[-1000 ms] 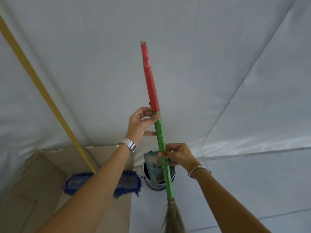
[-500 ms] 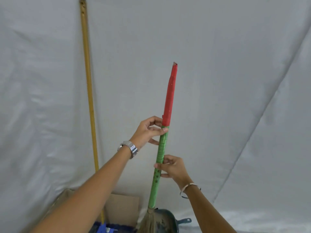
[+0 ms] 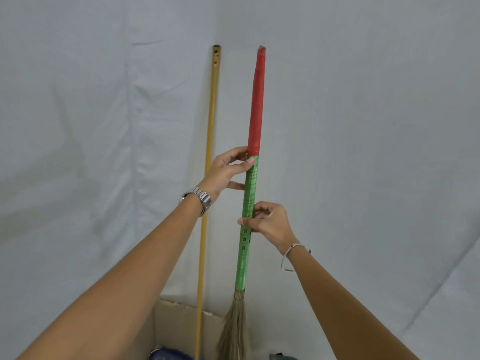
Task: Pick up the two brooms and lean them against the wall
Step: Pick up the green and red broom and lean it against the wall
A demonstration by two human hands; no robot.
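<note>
A broom with a red and green handle [image 3: 255,105] stands nearly upright in front of the white sheet-covered wall [image 3: 363,126], its straw bristles [image 3: 235,331] hanging at the bottom. My left hand [image 3: 226,172] pinches the handle where red meets green. My right hand [image 3: 270,222] grips the green part lower down. A second broom with a long yellow pole [image 3: 209,162] leans against the wall just to the left; its blue head [image 3: 166,354] barely shows at the bottom edge.
An open cardboard box [image 3: 179,323] sits on the floor below the yellow pole. A dark container edge [image 3: 279,356] shows at the bottom, right of the bristles. White sheeting covers the wall all around.
The view has tilted up from the floor to the wall. The red and green broom now stands straighter and close beside the yellow pole, with both hands in the same grips.
</note>
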